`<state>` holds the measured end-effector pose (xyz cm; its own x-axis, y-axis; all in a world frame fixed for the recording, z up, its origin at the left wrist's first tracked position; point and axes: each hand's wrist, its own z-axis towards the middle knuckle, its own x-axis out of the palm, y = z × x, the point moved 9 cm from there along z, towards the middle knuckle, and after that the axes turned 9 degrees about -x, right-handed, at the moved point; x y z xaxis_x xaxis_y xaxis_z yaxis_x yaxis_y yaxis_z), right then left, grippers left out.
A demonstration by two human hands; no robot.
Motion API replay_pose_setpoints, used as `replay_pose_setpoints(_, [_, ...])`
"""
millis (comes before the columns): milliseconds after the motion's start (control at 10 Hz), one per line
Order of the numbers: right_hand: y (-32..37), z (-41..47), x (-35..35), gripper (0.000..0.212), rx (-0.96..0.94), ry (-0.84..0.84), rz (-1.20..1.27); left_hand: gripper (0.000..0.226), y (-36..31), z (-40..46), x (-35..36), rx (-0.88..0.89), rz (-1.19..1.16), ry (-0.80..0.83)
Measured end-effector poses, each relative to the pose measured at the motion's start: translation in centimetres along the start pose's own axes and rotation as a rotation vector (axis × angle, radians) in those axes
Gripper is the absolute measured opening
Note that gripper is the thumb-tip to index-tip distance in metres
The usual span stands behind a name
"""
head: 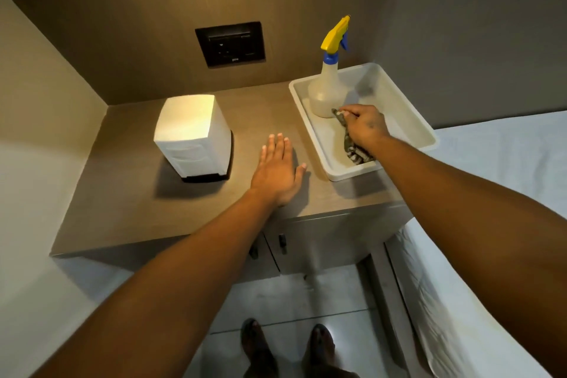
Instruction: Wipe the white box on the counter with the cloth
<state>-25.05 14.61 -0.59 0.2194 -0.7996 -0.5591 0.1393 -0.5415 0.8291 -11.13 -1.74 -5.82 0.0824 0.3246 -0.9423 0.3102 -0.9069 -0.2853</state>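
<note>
Counter under flat left hand; right hand pinching cloth

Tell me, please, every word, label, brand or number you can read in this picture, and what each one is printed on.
No text can be read for certain.
Wall socket plate: a small pale mark at its lower edge, too small and blurred to read.
White box: no print visible.
Spray bottle: no label visible.
Tray and cloth: no lettering, only the cloth's pattern.
</note>
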Motion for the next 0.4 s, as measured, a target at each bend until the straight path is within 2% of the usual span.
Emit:
replay_pose_setpoints(100, [-0.8, 0.3, 2.0, 0.029, -0.027, 0.078, -0.12, 0.078, 0.3, 0.4, 1.1, -0.054, 0.004, -0.014])
replay_pose_setpoints(200, [-1.1, 0.4, 4.2, 0.041, -0.064, 0.255, -0.39, 0.079, 0.1, 0.4, 1.4, -0.083, 0.037, -0.026])
replay_pose_setpoints(300, [-1.6, 0.5, 5.6, 0.05, -0.112, 0.365, -0.529, 0.078, 0.2, 0.5, 1.5, -0.096, 0.044, -0.013])
replay_pose_setpoints(400, [-1.4, 0.8, 5.0, 0.056, -0.152, 0.376, -0.621, 0.078, -0.2, 0.2, 0.9, -0.106, 0.019, -0.029])
